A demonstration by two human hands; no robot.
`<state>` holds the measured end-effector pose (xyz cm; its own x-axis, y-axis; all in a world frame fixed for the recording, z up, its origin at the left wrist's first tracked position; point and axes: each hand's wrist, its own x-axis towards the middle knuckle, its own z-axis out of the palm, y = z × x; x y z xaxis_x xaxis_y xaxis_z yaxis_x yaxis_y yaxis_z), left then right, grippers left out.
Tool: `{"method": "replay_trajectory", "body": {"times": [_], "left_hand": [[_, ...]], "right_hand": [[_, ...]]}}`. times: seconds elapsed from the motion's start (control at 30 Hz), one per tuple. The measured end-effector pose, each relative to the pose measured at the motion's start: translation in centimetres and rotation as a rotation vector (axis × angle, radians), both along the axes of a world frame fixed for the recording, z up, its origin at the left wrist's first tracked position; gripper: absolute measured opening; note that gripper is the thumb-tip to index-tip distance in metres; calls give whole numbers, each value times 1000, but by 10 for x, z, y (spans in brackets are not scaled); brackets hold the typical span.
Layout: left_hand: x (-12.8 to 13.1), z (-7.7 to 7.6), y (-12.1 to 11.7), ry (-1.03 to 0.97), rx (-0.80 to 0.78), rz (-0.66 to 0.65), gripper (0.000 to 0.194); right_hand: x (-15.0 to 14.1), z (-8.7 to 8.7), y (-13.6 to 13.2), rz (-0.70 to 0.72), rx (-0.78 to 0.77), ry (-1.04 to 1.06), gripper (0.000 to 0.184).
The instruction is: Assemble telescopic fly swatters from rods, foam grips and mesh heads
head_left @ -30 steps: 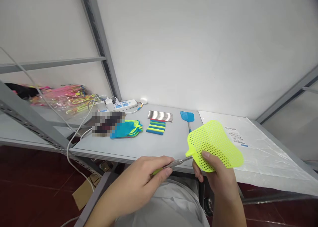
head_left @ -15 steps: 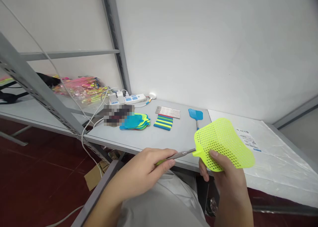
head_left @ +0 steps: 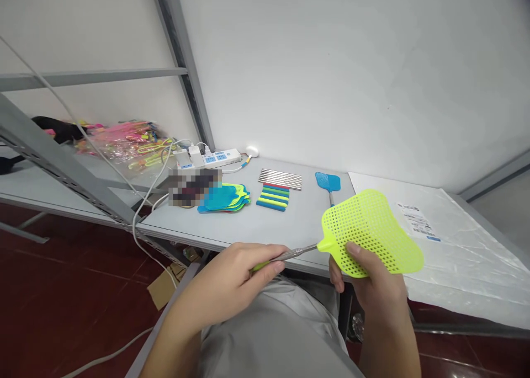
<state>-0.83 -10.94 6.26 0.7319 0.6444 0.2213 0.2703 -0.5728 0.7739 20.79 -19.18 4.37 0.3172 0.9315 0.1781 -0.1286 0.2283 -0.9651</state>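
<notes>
A yellow-green fly swatter [head_left: 372, 229] spans both my hands above the table's front edge. My left hand [head_left: 248, 273] is closed round its metal rod and yellow-green grip, most of which the fingers hide. My right hand [head_left: 372, 278] pinches the perforated head, thumb on top and fingers underneath. Beyond the head lies a blue fly swatter [head_left: 328, 181] with a metal rod. Left of it are a row of metal rods [head_left: 280, 179] and several coloured grips [head_left: 273, 197] side by side. A pile of blue and yellow-green swatter heads [head_left: 224, 197] lies further left.
A white power strip [head_left: 221, 158] with plugs and cables stands at the back left of the grey table [head_left: 232, 229]. White sheeting [head_left: 467, 256] covers the right side. A metal shelf post [head_left: 188, 63] rises at left, near bagged colourful items [head_left: 128, 138]. A pixelated patch hides something beside the pile.
The view has shifted slightly. The swatter and both hands sit a little further left and higher in the picture, with the same grips on rod and head.
</notes>
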Motion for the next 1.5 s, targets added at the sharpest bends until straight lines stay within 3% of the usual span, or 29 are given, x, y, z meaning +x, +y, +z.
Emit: {"method": "replay_trajectory", "body": {"times": [0.67, 0.97, 1.13, 1.27, 1.5], "left_hand": [[-3, -2, -1, 182, 51, -28, 29], [-1, -1, 1, 177, 24, -28, 30], [1, -1, 1, 150, -13, -67, 31], [3, -3, 1, 153, -6, -54, 30], [8, -3, 0, 156, -15, -76, 27]], "right_hand": [[4, 1, -7, -19, -52, -32, 37], [7, -10, -2, -20, -16, -59, 36], [8, -16, 1, 55, -60, -53, 41], [6, -17, 3, 113, -117, -92, 42], [8, -23, 1, 58, -132, -301, 59]]}}
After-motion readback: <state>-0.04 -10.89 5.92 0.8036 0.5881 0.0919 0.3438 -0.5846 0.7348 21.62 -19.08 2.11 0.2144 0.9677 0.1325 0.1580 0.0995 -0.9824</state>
